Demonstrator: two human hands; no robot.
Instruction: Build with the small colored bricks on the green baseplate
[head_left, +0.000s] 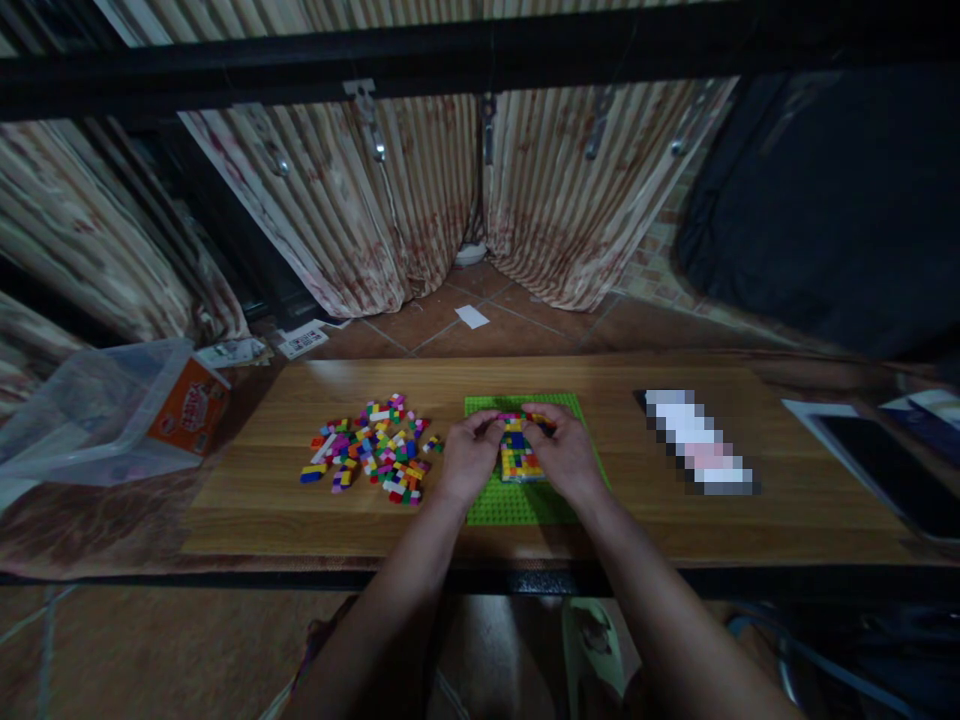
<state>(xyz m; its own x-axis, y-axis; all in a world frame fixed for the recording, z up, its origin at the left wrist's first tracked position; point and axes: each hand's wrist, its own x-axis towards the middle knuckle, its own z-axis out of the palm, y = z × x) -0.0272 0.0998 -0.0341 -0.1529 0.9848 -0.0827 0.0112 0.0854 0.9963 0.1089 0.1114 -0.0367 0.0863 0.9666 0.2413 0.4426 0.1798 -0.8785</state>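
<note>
two hands at a brick assembly over a green baseplate

head view. the multicoloured brick assembly (517, 462) lies over the middle of the green baseplate (487, 508), which sits on a wooden table (247, 510). the left hand (472, 455) is closed on the assembly's far left edge, and the right hand (562, 450) grips its far right side; whether a separate small brick is pinched between the fingertips cannot be told. a heap of loose bricks (382, 450) is spread to the left of the baseplate, with a few pieces near the left hand.

likely faults, as judged from this arrangement: pressure at the far end alone could lever up the near end, since no finger bears on it. uneven force from the two thumbs could split a seam or seat a brick askew. the fingers cover the far rows, so a stud out of line might pass unnoticed. whether the assembly is locked to the baseplate cannot be seen; if it is loose, a push could make it slide. a careless sweep of the left wrist could scatter the nearest loose pieces.
</note>
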